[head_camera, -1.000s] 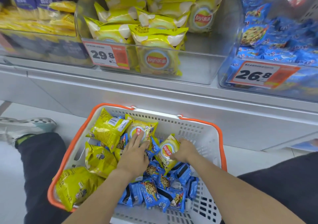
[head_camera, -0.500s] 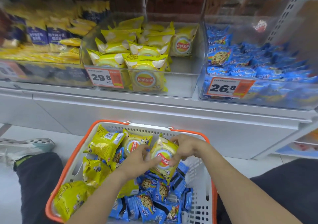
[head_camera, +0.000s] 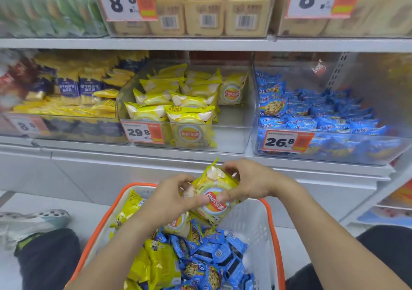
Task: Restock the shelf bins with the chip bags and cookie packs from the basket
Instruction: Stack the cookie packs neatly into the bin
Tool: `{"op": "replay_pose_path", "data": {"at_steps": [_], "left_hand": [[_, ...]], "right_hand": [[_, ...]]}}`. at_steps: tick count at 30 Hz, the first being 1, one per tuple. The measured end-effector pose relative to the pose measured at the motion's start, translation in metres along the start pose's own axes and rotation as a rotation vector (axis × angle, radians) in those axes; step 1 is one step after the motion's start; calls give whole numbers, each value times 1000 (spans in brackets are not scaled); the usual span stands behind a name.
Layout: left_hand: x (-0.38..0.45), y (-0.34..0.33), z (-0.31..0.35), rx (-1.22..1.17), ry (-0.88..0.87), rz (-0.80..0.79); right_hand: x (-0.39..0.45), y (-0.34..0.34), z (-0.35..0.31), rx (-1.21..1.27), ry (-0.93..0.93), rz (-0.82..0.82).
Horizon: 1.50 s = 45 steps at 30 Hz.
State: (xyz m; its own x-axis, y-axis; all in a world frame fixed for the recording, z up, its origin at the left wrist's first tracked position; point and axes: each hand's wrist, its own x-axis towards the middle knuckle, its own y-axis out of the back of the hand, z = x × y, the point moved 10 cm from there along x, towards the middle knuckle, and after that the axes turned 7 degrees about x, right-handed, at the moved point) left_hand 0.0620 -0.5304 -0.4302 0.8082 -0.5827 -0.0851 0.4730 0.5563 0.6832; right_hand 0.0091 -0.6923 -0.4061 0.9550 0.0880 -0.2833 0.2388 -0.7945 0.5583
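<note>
A yellow chip bag [head_camera: 213, 197] is held up above the basket [head_camera: 252, 220], between both hands. My left hand [head_camera: 166, 199] grips its left side and my right hand [head_camera: 247, 182] pinches its top and right side. Below, the white basket with an orange rim holds more yellow chip bags [head_camera: 156, 265] and several blue cookie packs [head_camera: 214, 256]. On the shelf ahead, a clear bin [head_camera: 231, 131] holds yellow chip bags, with bare room on its right side. The clear bin [head_camera: 334, 149] to its right holds blue cookie packs.
A bin [head_camera: 66, 129] of dark blue and yellow packs stands left of the chip bin. The upper shelf [head_camera: 200, 43] carries bins of tan boxes. My dark-trousered knees flank the basket, and a shoe [head_camera: 31, 221] lies on the white floor at left.
Both hands lifted one chip bag out of the basket and raised it toward the shelf. The view tilted up, bringing the upper shelf into sight.
</note>
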Motion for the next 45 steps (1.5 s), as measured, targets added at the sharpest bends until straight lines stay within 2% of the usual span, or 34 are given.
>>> {"op": "replay_pose_path", "data": {"at_steps": [4, 8, 10, 13, 16, 18, 21, 24, 28, 34, 40, 45], "left_hand": [[4, 41, 54, -11, -127, 180], [9, 78, 98, -103, -249, 386], [15, 97, 110, -205, -267, 496], [29, 111, 116, -359, -279, 573], [44, 117, 127, -250, -317, 624], [56, 120, 130, -142, -342, 656], [78, 117, 130, 68, -376, 648], [101, 105, 135, 330, -402, 571], [131, 103, 149, 497, -427, 503], [189, 86, 118, 748, -230, 269], [196, 86, 102, 752, -251, 282], [196, 86, 100, 702, -264, 305]], "right_hand": [[-14, 50, -35, -29, 112, 224], [-43, 94, -80, -6, 319, 452], [-54, 114, -97, -25, 387, 546], [-64, 135, -116, -54, 472, 671], [-62, 147, -128, -185, 511, 799], [-52, 152, -127, -355, 472, 848], [-26, 159, -114, -602, 304, 825], [-5, 165, -112, -722, 180, 796], [24, 178, -115, -787, -29, 756], [77, 187, -100, -889, -178, 663], [136, 208, -67, -905, -254, 548], [166, 224, -63, -856, -204, 504]]}}
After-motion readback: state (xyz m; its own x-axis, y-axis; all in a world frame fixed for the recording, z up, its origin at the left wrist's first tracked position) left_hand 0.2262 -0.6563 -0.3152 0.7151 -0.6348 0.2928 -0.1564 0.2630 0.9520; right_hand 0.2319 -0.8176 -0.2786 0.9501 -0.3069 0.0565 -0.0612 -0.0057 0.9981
